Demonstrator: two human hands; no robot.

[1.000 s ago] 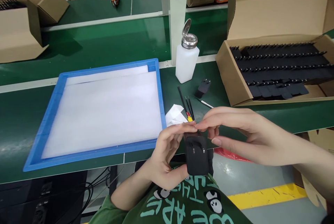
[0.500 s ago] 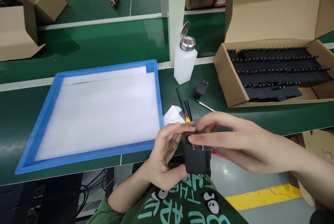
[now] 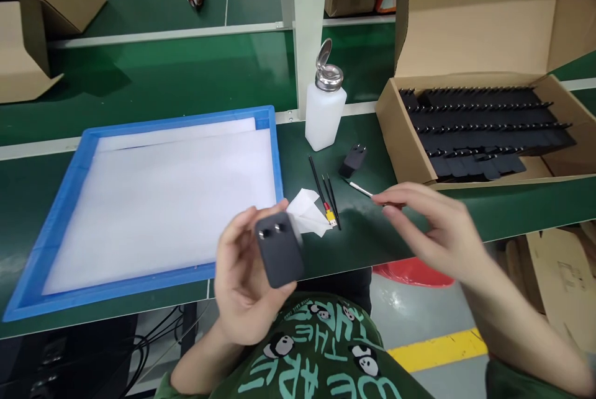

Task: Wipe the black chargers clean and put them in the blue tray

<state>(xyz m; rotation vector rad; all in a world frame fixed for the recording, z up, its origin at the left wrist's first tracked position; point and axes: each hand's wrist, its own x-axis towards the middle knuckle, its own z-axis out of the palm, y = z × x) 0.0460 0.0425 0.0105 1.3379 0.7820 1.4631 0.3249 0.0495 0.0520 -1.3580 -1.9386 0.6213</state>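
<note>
My left hand [image 3: 244, 275] holds a black plug-in charger [image 3: 282, 256] in front of my body, its two metal prongs at the top. My right hand [image 3: 433, 231] is at the near end of a thin white stick-like tool [image 3: 360, 188] with a dark tip, thumb and forefinger closed around that end. The tool still lies on the green table. Just beyond it lies a second black charger [image 3: 352, 160], prongs upward. A crumpled white wipe [image 3: 307, 210], black tweezers [image 3: 332, 200] and a dark thin rod with a red and yellow end [image 3: 319, 182] lie between my hands.
On the left is a blue tray [image 3: 278, 163] lined with white foam sheets [image 3: 177, 200]. A white dispenser bottle [image 3: 325, 116] with its metal lid up stands before the post. An open cardboard box [image 3: 410, 151] holds rows of black chargers [image 3: 484, 116]. A red stool [image 3: 414, 272] is below the table.
My right hand has left the charger and moved to the white tool. My left hand has carried the charger left and tilted it, prongs now toward the upper left.
</note>
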